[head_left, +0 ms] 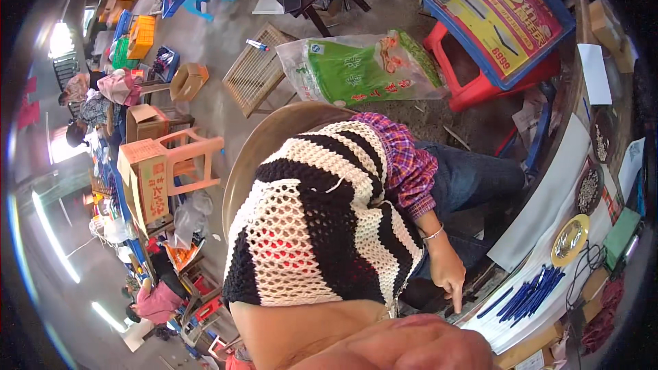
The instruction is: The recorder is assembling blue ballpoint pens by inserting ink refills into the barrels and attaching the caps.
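Observation:
My left hand (447, 271) hangs beside the near edge of the workbench, with a bracelet at its wrist. One finger points down, stretched out and apart from the others, and nothing shows in its grasp. Bare skin close to the camera hides part of what lies below it. The arm wears a plaid sleeve (404, 157) under a black-and-white knitted garment. Beside the hand, several slim dark blue pen-like sticks (531, 296) lie on white paper (510, 233). Beyond them is a round gold dish (570, 240). My right hand is out of view.
Dark dishes of small pale pieces (589, 190) and a green box (622, 236) stand along the bench. A blue tray (504, 20) rests on a red stool (452, 75). A green plastic sack (360, 67) lies on the floor. Cartons (144, 181) and other people are at the left.

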A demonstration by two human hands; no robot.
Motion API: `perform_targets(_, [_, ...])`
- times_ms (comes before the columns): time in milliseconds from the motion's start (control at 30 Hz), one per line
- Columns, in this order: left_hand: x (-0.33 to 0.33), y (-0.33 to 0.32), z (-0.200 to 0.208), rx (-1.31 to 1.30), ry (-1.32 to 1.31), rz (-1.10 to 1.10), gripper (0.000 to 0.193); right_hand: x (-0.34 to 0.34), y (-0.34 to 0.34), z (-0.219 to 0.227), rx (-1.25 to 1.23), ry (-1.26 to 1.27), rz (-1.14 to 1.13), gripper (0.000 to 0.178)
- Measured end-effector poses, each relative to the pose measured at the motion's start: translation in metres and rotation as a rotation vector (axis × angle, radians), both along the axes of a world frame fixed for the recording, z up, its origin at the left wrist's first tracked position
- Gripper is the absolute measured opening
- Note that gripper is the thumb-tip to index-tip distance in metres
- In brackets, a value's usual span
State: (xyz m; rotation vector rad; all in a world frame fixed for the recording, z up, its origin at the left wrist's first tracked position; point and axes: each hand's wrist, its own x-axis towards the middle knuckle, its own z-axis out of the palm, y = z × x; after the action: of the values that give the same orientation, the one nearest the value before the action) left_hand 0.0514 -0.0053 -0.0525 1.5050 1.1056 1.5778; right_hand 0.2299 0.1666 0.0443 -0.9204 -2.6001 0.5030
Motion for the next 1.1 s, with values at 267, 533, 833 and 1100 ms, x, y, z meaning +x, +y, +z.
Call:
perform_targets(267, [-0.006,-0.001,-0.005,-0.068,0.133,-0.19,0.033,0.012,0.01,-0.01,-0.049,0.034,0.008,0.025])
perform_targets(533, [-0.009,-0.003,-0.003,-0.027,0.016,-0.224,0.013,0.032,0.001,-0.017,-0.101,0.093,-0.107,0.022])
perform_targets(833, [-0.028,0.005,0.012,-0.26,-0.099,-0.315,0.012,0.033,-0.017,-0.011,-0.175,0.133,-0.222,0.024])
perform_targets(1100, [-0.035,0.021,0.015,-0.335,-0.188,-0.31,0.009,-0.004,0.005,-0.015,0.059,0.165,-0.137,0.02])
